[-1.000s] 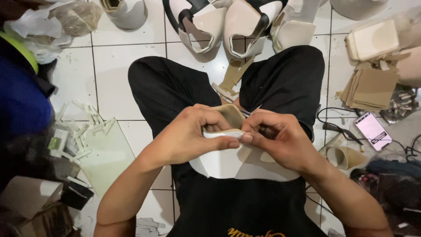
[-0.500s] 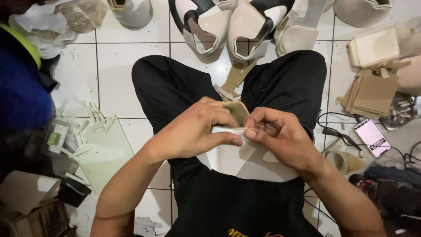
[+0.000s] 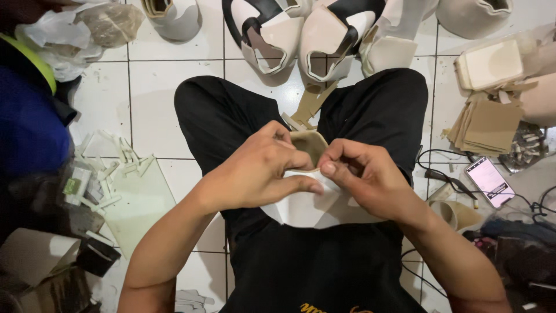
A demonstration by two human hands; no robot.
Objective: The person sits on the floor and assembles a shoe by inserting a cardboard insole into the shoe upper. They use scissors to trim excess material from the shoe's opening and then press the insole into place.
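**A:** What was being held?

**B:** A cream-white shoe upper piece (image 3: 313,206) lay over the lap of a person sitting cross-legged on the white tiled floor (image 3: 168,87). Both hands gripped its top edge. The left hand (image 3: 255,174) pinched the edge between thumb and fingers. The right hand (image 3: 362,174) pinched the same edge, its thumb touching the left fingertips. A tan lining (image 3: 310,145) showed just behind the knuckles.

**A:** And around them?

**B:** Two black, white and beige shoe uppers (image 3: 301,40) stood just beyond the knees. A stack of tan cut pieces (image 3: 489,124) sat to the right, with a lit phone (image 3: 489,181) nearer the person. A pale sheet (image 3: 136,203) and scattered white offcuts (image 3: 119,159) lay on the left.
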